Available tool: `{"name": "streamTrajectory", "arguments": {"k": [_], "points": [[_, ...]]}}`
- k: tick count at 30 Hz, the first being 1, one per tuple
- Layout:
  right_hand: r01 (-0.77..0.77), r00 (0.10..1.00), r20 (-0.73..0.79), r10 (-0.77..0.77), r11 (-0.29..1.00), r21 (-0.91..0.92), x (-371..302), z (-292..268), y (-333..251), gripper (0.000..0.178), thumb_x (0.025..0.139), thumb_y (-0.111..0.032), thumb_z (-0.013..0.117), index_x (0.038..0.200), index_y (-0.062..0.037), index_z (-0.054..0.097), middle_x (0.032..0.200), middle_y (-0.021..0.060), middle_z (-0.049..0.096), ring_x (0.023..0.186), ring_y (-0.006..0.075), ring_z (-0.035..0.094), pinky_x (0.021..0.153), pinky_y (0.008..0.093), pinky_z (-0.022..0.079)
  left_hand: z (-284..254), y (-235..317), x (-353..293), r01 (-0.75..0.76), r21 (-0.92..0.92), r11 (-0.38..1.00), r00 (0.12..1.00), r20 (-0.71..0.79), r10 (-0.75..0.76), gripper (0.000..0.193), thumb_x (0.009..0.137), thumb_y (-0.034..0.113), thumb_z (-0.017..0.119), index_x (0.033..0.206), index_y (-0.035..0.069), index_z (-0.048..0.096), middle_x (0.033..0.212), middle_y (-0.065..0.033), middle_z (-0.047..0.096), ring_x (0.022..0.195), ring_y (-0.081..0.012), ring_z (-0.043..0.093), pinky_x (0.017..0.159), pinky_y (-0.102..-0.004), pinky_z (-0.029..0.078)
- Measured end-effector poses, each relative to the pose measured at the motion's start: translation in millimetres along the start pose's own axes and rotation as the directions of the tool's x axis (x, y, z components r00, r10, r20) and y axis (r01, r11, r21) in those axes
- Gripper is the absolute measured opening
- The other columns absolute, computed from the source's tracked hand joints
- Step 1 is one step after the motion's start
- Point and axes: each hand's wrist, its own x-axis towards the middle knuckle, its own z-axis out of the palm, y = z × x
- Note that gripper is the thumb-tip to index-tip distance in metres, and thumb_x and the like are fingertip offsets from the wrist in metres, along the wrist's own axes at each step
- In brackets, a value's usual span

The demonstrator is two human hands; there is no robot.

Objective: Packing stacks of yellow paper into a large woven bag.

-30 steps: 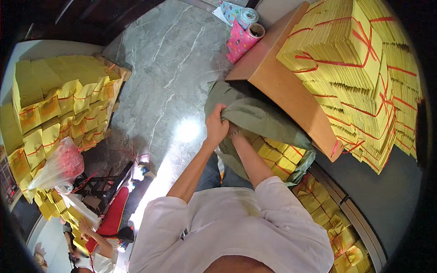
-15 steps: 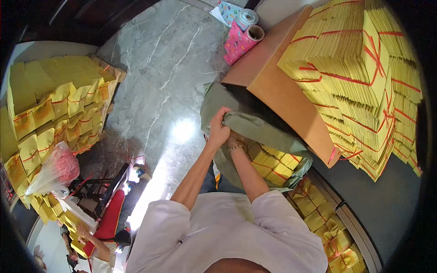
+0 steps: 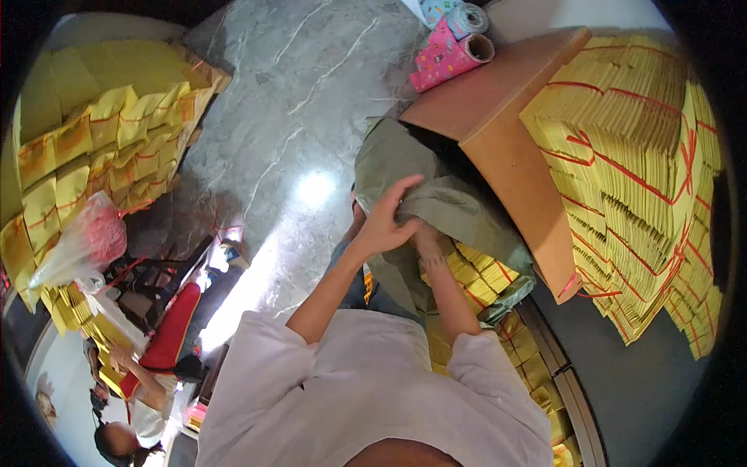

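Note:
A large grey-green sack (image 3: 467, 204) stands before me, its top edge folded over. Inside its mouth lie bundles of yellow paper (image 3: 484, 274), some tied with red string. My left hand (image 3: 387, 220) is at the near left edge of the folded flap, fingers stretched and thumb spread apart, touching or just beside the cloth. My right hand (image 3: 426, 238) reaches in under the flap beside the left hand; the cloth hides its fingers, so what they hold does not show.
A brown board (image 3: 529, 187) leans beside the sack, against tall stacks of red-tied yellow paper (image 3: 622, 179). More yellow stacks (image 3: 101, 140) stand left, with a plastic bag (image 3: 89, 237) by them. Pink (image 3: 447, 58) and blue rolls (image 3: 467, 19) lie beyond. A co-worker's arm (image 3: 148, 381) is lower left.
My left hand has loosened from its grip on the sack's rim, its fingers now spread. My right hand has gone further under the flap. The whole view has shifted somewhat.

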Motion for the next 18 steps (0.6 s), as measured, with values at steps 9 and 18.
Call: {"name": "streamTrajectory", "arguments": {"k": [9,18], "points": [[0.18,0.97,0.224,-0.091,0.891,-0.417,-90,42,-2,0.064,0.08,-0.029,0.067,0.125,0.0082,0.04,0.127,0.0227,0.046,0.12,0.0308,0.042,0.099,0.0375,0.033,-49,-138,-118,0.377,-0.692,0.616,0.522,-0.39,-0.758,0.04,0.091,0.025,0.046,0.127,0.009,0.045,0.119,-0.0123,0.056,0.104,-0.0229,0.056,0.089,-0.0358,0.043],[-0.176,0.977,0.054,0.204,0.928,-0.328,-31,59,93,0.04,0.081,-0.026,0.061,0.105,0.0052,0.058,0.106,0.0233,0.06,0.104,0.0387,0.054,0.086,0.0392,0.042,-40,-292,-106,0.358,-0.883,0.303,0.45,-0.121,-0.885,0.048,0.087,0.042,0.05,0.127,0.016,0.043,0.11,-0.0067,0.057,0.096,-0.0237,0.053,0.077,-0.0408,0.044]]}}
